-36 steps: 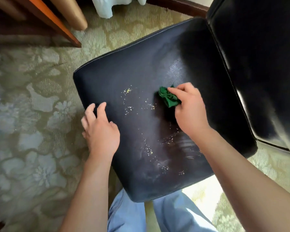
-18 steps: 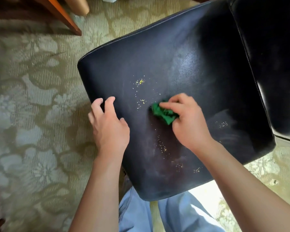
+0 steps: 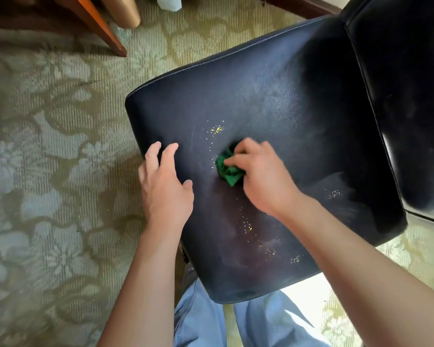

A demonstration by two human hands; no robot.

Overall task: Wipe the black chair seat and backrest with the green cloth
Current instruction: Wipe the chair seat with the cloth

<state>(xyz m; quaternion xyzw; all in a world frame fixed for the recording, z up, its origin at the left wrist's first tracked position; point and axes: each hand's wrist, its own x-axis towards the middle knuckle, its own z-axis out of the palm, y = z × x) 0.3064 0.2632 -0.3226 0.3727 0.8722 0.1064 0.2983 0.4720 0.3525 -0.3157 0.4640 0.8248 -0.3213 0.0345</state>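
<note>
Crumbs (image 3: 217, 129) dot the seat (image 3: 273, 101), so the right hand (image 3: 263, 176) clutches the bunched green cloth (image 3: 228, 171) there. Left hand (image 3: 164, 186), fingers loose, rests on the seat's edge, likely steadying it.

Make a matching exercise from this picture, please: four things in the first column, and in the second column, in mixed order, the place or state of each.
Column 1
1. green cloth
2. left hand
3. yellow crumbs
4. backrest

Column 2
A. scattered on the black seat
B. glossy black, at the right edge of the view
C. bunched under the fingers of the right hand
D. resting on the seat's left edge, fingers spread

Pairs: 1-C, 2-D, 3-A, 4-B
</note>
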